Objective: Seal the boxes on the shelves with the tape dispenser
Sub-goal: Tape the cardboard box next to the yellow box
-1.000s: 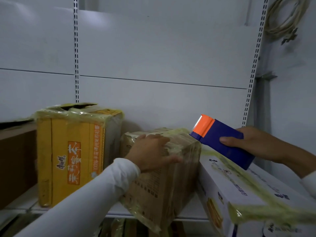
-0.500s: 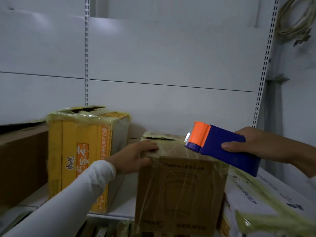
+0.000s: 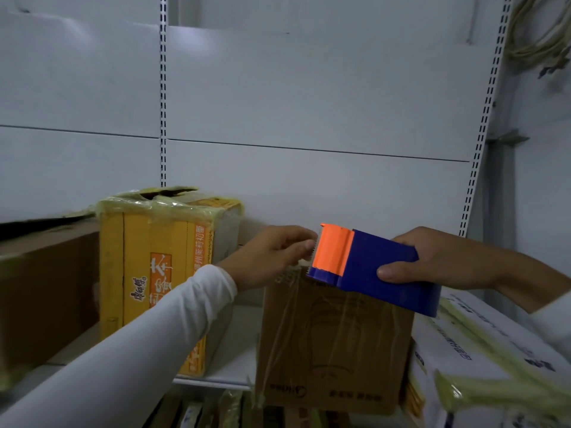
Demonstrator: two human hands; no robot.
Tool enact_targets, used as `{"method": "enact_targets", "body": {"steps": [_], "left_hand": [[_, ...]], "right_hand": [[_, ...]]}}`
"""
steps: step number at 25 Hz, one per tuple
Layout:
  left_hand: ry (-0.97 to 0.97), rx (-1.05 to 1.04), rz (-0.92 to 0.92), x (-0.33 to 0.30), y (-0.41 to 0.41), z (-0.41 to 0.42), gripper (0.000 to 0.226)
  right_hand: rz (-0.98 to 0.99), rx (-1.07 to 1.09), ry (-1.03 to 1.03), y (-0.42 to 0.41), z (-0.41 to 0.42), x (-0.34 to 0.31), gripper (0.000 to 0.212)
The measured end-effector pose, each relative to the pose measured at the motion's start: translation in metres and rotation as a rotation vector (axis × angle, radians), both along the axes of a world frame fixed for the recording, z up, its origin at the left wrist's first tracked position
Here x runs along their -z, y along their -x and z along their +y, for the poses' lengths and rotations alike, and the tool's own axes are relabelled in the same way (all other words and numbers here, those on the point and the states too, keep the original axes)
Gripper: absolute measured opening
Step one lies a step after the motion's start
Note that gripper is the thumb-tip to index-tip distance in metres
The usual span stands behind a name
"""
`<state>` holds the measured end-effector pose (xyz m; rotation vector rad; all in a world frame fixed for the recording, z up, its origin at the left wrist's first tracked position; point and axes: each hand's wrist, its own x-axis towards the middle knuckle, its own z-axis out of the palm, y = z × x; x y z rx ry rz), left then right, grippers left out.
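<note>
Blue-and-orange tape dispenser, yellow box, brown box, white sleeve.

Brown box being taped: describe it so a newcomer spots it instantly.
On the white shelf, between the yellow box and the white box, stands the brown box. It alone is plain cardboard, right under the blue-and-orange tape dispenser.

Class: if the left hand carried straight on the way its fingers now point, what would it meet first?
The left hand points right, fingertips at the tape dispenser's orange toothed end, so it would meet that first; whether they already touch is unclear.
</note>
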<state>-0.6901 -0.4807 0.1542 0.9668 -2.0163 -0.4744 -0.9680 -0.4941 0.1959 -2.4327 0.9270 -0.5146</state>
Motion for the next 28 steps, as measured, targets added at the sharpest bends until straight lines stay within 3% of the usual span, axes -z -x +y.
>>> {"method": "enact_targets", "body": {"steps": [6, 9, 16, 22, 24, 28], "left_hand": [[-0.004, 0.014, 0.208, 0.007, -0.005, 0.002, 0.017], [0.038, -0.023, 0.193, 0.002, -0.013, -0.003, 0.016], [0.008, -0.265, 0.287, -0.007, -0.049, -0.031, 0.019], [-0.099, -0.404, 0.407, -0.013, -0.034, -0.063, 0.023], [-0.045, -0.543, 0.357, -0.010, -0.031, -0.072, 0.028], [0.020, -0.833, 0.070, -0.002, -0.031, -0.093, 0.037]], "right_hand": [[0.003, -0.027, -0.003, -0.014, -0.005, 0.003, 0.046], [0.041, -0.043, -0.017, -0.013, -0.016, -0.003, 0.052], [0.189, 0.077, -0.106, 0.068, -0.076, -0.043, 0.051], [0.282, 0.096, -0.052, 0.055, -0.137, -0.060, 0.067], [0.309, 0.110, -0.039, 0.043, -0.145, -0.066, 0.069], [0.352, 0.123, -0.050, 0.026, -0.155, -0.066, 0.057]]}}
